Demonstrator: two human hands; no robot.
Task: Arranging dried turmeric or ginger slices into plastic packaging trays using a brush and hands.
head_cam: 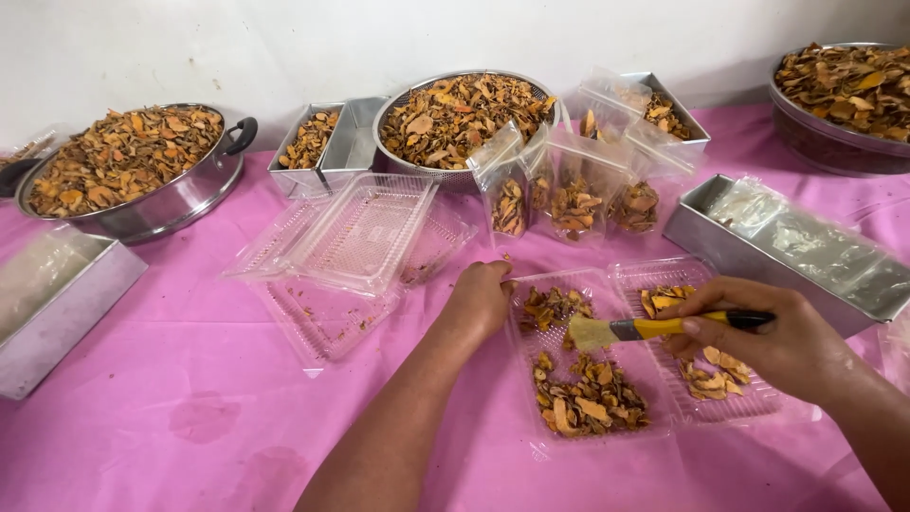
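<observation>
- The right hand (782, 341) gripped a brush (645, 329) over the open tray (607, 431).
- The left hand (482, 301), closed, steadied the tray edge.
- Several bags (569, 194) stood filled; empty trays (355, 237) and full bowls (460, 118) remained.

Open clamshell tray (607, 365) near table's (171, 417) front edge, dried slices in both halves. Left hand (479, 299) on its left rim; right hand (777, 337) over its right half, holding brush (654, 328). Empty trays (351, 246) stacked left. Filled bags (569, 194) behind, colander (464, 114) beyond.
</observation>
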